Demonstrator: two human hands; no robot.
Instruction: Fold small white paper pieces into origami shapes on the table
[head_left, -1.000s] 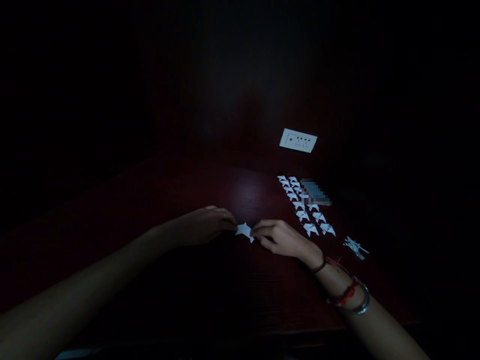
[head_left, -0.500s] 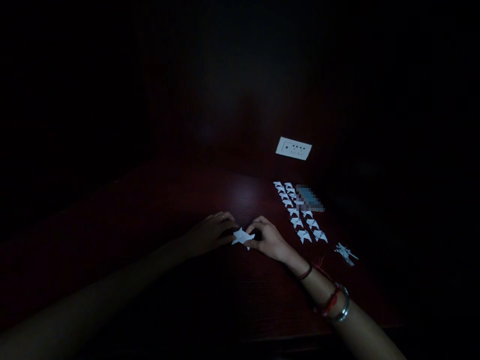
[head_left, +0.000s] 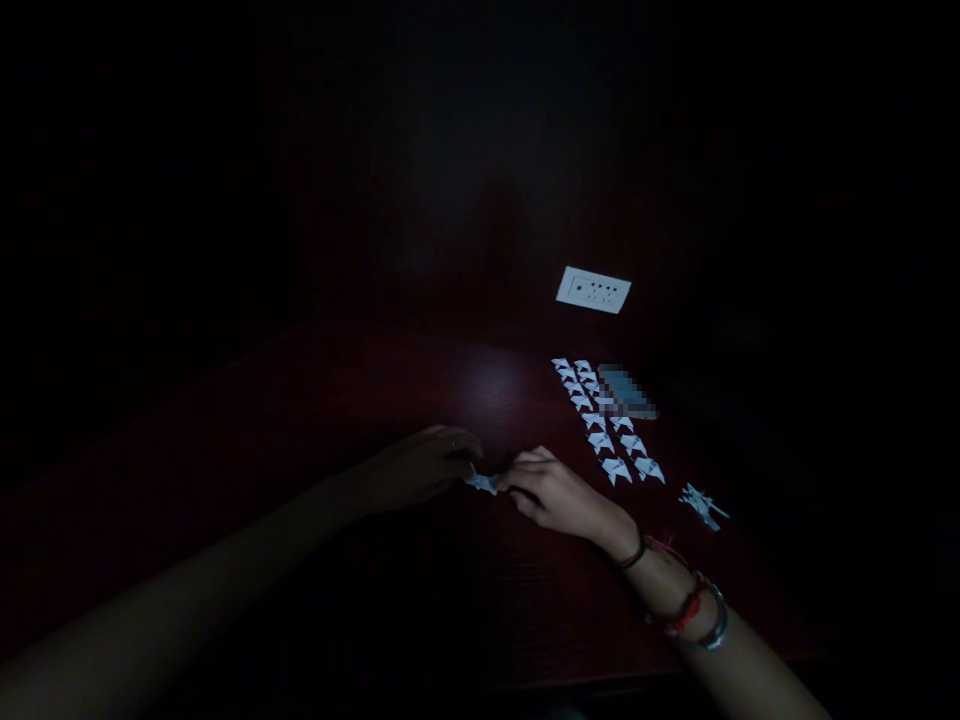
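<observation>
A small white folded paper piece [head_left: 482, 483] lies between my two hands on a dark red table [head_left: 300, 420]. My left hand [head_left: 417, 464] pinches its left side with closed fingers. My right hand [head_left: 556, 492], with red bands and a metal bangle on the wrist, pinches its right side. Most of the paper is hidden by my fingertips. To the right, several finished white folded pieces [head_left: 604, 420] lie in two rows.
A white socket plate [head_left: 593, 289] sits on the dark wall behind the table. A blurred bluish object [head_left: 627, 393] lies beside the rows. Another white folded piece [head_left: 703, 505] lies alone at the right. The room is very dark.
My hands have closed in on the paper; its star-like outline, plain before, now shows only as a small sliver between my fingertips. The view has shifted slightly.
</observation>
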